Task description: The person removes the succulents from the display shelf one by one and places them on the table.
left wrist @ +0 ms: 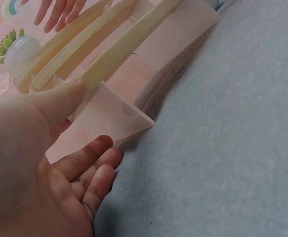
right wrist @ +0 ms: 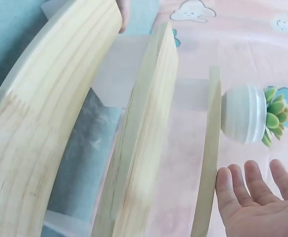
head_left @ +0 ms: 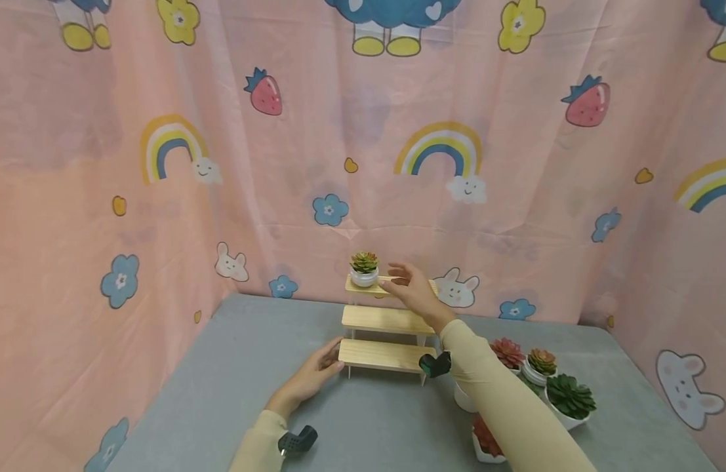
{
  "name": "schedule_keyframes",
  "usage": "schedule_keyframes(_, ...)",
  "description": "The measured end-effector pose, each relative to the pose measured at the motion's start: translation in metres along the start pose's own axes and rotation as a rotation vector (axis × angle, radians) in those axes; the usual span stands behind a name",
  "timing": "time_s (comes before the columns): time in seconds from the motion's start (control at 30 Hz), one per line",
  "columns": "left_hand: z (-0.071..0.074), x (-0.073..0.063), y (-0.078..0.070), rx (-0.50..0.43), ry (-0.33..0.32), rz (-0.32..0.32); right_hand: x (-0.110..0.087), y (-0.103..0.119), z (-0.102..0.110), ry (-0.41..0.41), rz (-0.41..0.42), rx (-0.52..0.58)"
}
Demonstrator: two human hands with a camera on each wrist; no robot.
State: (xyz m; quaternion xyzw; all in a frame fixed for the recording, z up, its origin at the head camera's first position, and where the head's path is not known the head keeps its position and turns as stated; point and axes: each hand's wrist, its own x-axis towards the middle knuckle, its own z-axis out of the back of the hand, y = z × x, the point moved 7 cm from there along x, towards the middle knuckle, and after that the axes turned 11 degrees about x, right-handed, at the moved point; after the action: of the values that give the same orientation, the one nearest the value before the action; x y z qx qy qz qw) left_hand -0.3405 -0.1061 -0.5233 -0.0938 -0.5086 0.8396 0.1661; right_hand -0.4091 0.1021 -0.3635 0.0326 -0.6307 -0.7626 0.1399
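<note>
A three-step wooden display stand (head_left: pixel 387 356) with translucent side panels stands on the table. On the left of its top step sits a green, red-tipped succulent in a white pot (head_left: pixel 364 270). My right hand (head_left: pixel 416 292) is just right of this pot, its fingers spread and apart from it; the right wrist view shows the fingers beside the top board's edge. At the left end of the bottom step is my left hand (head_left: pixel 309 379). Its thumb (left wrist: pixel 67 98) touches the board end in the left wrist view, while the other fingers lie relaxed near the side panel (left wrist: pixel 106 118).
Right of the stand, several potted succulents are grouped, partly hidden by my right sleeve: a red one (head_left: pixel 507 353), an orange-tipped one (head_left: pixel 541 362), a dark green one (head_left: pixel 570 396) and another red one (head_left: pixel 485 438). A pink patterned curtain (head_left: pixel 374 98) hangs behind the grey table (head_left: pixel 221 393).
</note>
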Motion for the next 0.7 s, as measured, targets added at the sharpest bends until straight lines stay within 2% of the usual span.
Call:
schedule_keyframes(0.27,-0.001,0.0,0.001,0.009,-0.007,0.026,0.014,0.0,-0.013,0.002,-0.021,0.026)
schedule_keyframes(0.5,0.001,0.001,0.001,0.015,-0.009,0.023,0.028,-0.003,-0.026,-0.004,-0.028,0.05)
schedule_keyframes(0.7,0.001,0.001,0.004,0.011,-0.004,0.026,0.033,-0.004,-0.031,-0.026,-0.047,0.047)
